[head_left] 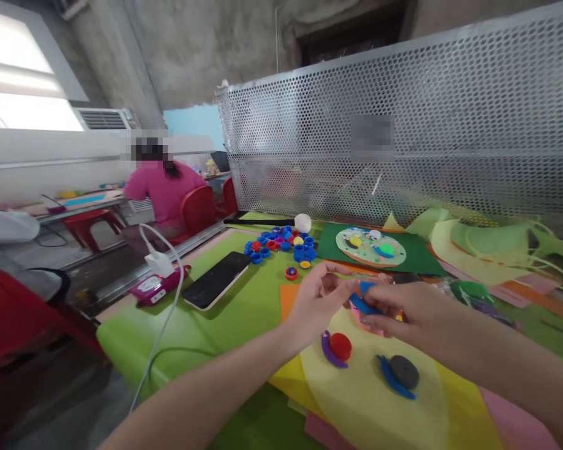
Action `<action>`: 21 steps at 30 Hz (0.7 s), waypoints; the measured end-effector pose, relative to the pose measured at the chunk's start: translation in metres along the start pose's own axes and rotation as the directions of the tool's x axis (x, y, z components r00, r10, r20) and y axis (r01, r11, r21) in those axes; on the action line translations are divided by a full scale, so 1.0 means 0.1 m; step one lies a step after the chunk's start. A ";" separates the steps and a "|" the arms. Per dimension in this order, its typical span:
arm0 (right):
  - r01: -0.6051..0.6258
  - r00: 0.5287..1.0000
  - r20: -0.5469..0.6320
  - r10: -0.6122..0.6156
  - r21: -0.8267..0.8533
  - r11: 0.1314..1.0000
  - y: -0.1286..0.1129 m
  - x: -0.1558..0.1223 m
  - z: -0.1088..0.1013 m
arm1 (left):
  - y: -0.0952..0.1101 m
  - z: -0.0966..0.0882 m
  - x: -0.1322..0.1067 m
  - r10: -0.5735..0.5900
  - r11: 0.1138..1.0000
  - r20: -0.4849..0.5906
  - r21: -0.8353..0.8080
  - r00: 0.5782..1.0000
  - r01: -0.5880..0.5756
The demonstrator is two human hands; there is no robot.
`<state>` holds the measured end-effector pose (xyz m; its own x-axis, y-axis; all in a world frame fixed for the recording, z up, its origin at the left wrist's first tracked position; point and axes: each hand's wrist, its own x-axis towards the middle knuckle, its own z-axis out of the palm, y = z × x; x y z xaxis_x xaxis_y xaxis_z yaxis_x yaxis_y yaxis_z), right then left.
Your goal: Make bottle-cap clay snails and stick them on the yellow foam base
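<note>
Between the fingertips of both hands is a bent blue strip of what looks like modelling clay (365,305). My left hand (319,299) pinches it from the left, and my right hand (406,307) grips its other side. Both are just above a pale yellow paper oval (356,406) on yellow and orange sheets. On the oval, a red disc (341,345) sits against a curved purple strip (329,351). Nearer me, a dark grey disc (405,372) has a curved blue strip (394,382) along its side. A pink piece under my fingers is partly hidden.
A phone (218,280), a pink adapter (154,287) with a white cable, and several bottle caps (281,242) lie left. Behind are a decorated oval on green card (328,242), paper scraps (478,250) and a perforated metal screen (309,150). A person in pink (162,194) sits further off.
</note>
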<state>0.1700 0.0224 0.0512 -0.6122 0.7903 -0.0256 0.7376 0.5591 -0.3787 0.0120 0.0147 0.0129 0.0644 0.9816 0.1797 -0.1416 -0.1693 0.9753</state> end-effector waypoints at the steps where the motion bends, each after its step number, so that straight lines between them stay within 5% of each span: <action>1: 0.008 1.000 0.002 -0.008 -0.012 1.000 0.01 0.00 0.00 | 0.01 0.00 0.00 0.006 0.999 0.015 0.032 1.000 -0.006; 11: 0.020 0.999 0.028 -0.018 -0.065 0.998 0.03 -0.01 0.09 | 0.02 -0.06 -0.02 0.037 0.973 0.101 0.224 0.994 -0.059; 21: 0.050 0.988 -0.142 -0.053 -0.029 0.998 0.26 -0.10 0.29 | -0.05 -0.23 0.18 0.067 0.909 0.123 0.401 0.990 -0.112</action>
<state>0.1871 0.0223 0.0145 -0.6038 0.7871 0.1265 0.7144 0.6046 -0.3521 -0.0091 0.0351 0.0080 0.1759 0.9496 0.2595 0.2597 -0.2990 0.9182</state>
